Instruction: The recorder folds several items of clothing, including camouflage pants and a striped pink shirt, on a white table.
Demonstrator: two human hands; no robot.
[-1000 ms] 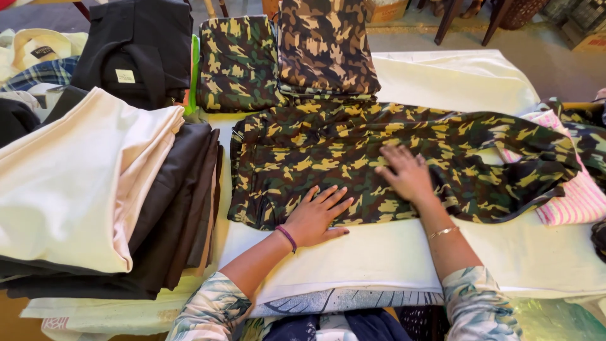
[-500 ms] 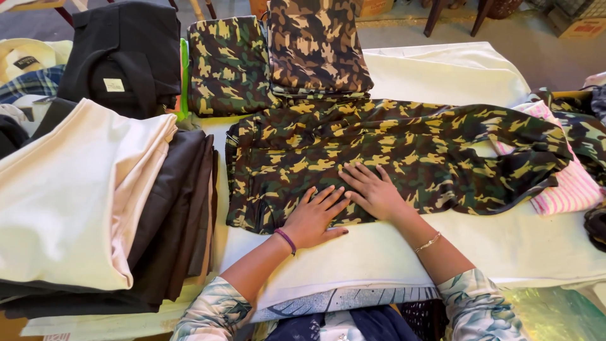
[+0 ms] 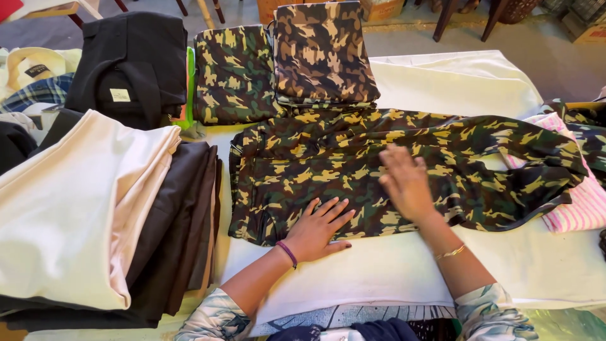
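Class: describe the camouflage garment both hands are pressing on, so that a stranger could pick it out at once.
Start at the white-covered table. At its middle lies the camouflage garment, spread flat under the left hand and right hand. Unlike the two folded camouflage pieces behind it, it is opened out, its long part trailing right.

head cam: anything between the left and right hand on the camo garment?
Nothing else. In the head view, only bare camouflage garment shows between the left hand and the right hand; both lie flat on it, apart.
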